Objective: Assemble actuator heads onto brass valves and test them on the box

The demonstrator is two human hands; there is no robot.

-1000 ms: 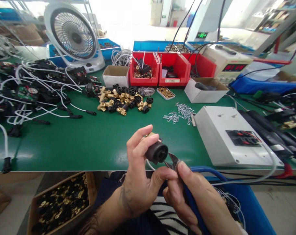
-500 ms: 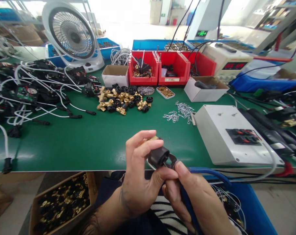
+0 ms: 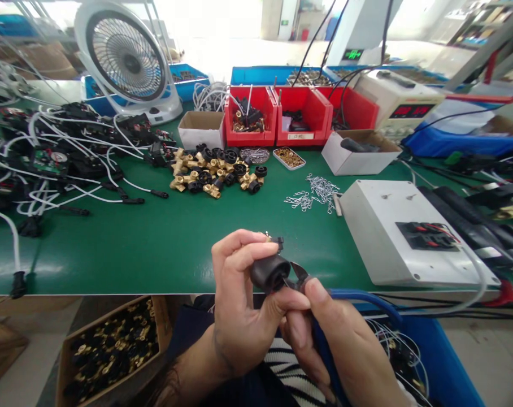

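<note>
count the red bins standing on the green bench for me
3. Side by side toward the back: the left red bin, the middle red bin, and the right red bin, partly covered by a white box. Others may be hidden.

You're in an assembly workshop — the green bench (image 3: 112, 243) before you carries red parts bins (image 3: 250, 139), heaped brass fittings (image 3: 214, 172) and a beige instrument (image 3: 377, 93) showing red digits.

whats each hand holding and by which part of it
The left hand holds a black cylindrical part, fingers over its upper side; the right hand holds pliers by their blue handles.
</note>
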